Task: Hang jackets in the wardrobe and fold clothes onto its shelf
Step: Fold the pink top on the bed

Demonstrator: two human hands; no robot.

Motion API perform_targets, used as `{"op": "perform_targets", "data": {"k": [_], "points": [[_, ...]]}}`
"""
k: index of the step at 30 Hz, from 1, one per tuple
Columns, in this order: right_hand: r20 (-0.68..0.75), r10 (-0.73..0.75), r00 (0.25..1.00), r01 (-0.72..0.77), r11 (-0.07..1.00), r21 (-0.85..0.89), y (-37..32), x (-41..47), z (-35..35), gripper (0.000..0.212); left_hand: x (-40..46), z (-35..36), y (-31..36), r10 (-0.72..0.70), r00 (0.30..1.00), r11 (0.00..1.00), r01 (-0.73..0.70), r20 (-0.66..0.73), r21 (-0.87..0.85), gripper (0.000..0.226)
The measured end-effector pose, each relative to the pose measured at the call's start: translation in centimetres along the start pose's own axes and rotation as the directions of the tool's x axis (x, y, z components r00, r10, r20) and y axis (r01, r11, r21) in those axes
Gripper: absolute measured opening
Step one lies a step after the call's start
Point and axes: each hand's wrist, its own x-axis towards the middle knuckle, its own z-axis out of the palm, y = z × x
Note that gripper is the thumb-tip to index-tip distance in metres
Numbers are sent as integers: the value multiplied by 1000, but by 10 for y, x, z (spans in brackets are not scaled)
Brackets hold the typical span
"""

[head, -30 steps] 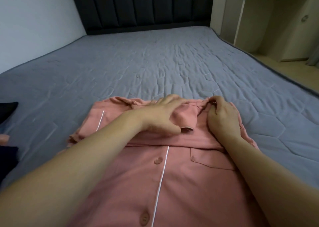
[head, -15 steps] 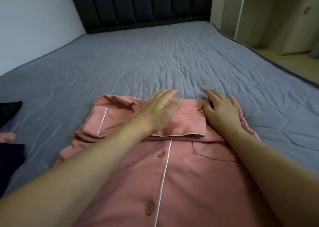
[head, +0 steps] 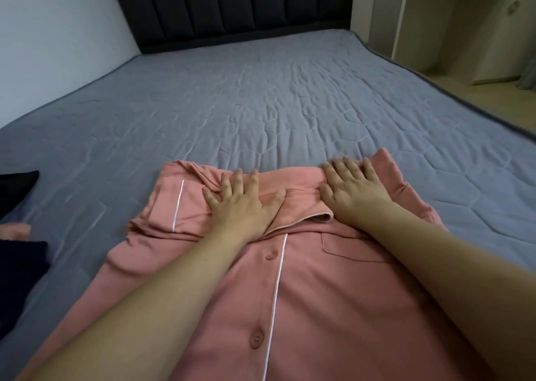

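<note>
Head view: left hand [head: 242, 206] and right hand [head: 352, 190] flat, fingers spread and straight, gripping nothing, pressing pink pajama shirt [head: 319, 308]; grey bed cover [head: 261, 105] beyond fingertips.

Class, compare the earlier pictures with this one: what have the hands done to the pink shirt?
Both hands let go of the pink button-up pyjama shirt. The left hand and right hand opened and now press its folded top flat. The shirt stayed on the grey quilted bed.

No legible txt, labels, brands or nos. anywhere in view.
</note>
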Motion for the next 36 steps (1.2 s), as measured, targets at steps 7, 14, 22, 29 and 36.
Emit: {"op": "perform_targets", "data": {"k": [7,14,22,29,36], "points": [[180,133,975,-147,987,68,-5,-15,-6,72,-11,-7,4,-48,999,999,48,24,26,94],[263,52,963,-100,980,174,-14,-94,-22,90,-75,-13,-14,-39,982,998,48,187,-42,78],[380,-130,916,112,991,68,-80,-193,-91,61,-227,-86,-32,290,833,954,-213,471,-211,99],[830,-237,505,255,960,118,-139,-266,-155,65,-304,-132,-60,138,580,866,-464,803,186,133],[737,-253,627,347,937,26,-162,-291,-161,105,-305,-126,-55,433,823,840,-517,368,168,26]]}}
